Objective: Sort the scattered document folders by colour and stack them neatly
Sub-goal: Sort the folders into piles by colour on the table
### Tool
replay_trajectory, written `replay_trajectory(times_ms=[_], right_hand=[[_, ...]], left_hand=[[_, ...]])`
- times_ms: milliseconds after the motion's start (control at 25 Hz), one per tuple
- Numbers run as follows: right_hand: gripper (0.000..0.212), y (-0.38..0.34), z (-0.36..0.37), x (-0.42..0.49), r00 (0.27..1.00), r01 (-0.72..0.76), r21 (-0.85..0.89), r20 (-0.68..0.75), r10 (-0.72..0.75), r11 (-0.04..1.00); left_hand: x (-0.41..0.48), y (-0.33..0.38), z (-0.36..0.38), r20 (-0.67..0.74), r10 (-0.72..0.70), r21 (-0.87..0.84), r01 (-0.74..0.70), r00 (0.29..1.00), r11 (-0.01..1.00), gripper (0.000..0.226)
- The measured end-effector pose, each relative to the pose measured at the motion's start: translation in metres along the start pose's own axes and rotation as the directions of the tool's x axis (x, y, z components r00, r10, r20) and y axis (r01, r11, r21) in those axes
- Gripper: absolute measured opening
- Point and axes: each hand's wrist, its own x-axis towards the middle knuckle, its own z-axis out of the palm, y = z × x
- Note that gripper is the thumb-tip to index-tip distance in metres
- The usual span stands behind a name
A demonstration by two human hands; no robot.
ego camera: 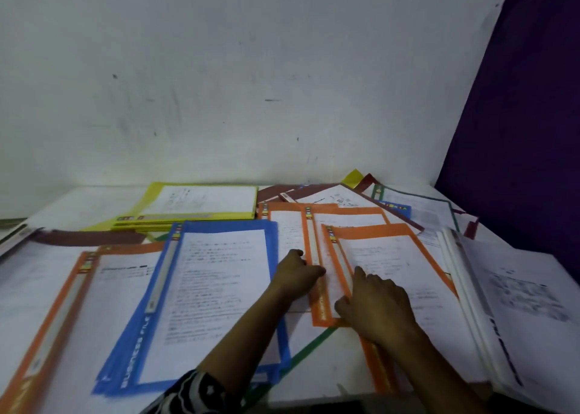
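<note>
While orange folders appear to be gathered mid-table, beside the blue stack, the front one is pressed by the flat right hand. The left hand is curled at a spine, grip unclear. Next, edges should be squared.

Only thing I could actually read was "BUSINESS FILE" down the blue folder spine; the sheet inside was too blurry.
</note>
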Motion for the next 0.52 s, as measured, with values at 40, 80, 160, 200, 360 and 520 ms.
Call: replay_trajectory(times_ms=[40,80,160,200,360,520], right_hand=[[0.04,-0.002,-0.001,0.001,0.999,-0.012,0.028,-0.041,0.013,1.0],[0.033,0.0,-0.003,0.003,0.994,-0.03,0.068,-0.1,0.037,0.997],[0.023,0.014,-0.005,0.007,0.981,-0.078,0.233,-0.157,0.117,0.969],[0.021,0.02,-0.008,0.011,0.977,-0.088,0.35,-0.153,0.149,0.933],[0.019,0.03,-0.021,0.027,0.96,-0.065,0.608,-0.179,0.216,0.792],[0.023,0.0,-0.035,0.053,0.947,0.095,0.728,-0.275,0.163,0.679]], left_hand=[[0.002,0.0,0.002,0.021,-0.007,-0.047,0.008,1.0,0.999,0.049],[0.003,0.001,0.006,0.074,-0.002,-0.074,0.008,0.997,0.997,0.047],[0.0,-0.003,0.017,0.171,0.056,-0.046,-0.049,0.984,0.998,0.041],[0.001,-0.006,0.023,0.175,0.098,-0.046,-0.092,0.98,0.995,0.039],[-0.002,-0.021,0.035,0.101,0.17,-0.158,-0.153,0.98,0.976,0.03],[0.002,-0.028,0.039,0.106,0.262,-0.319,-0.216,0.959,0.923,0.039]])
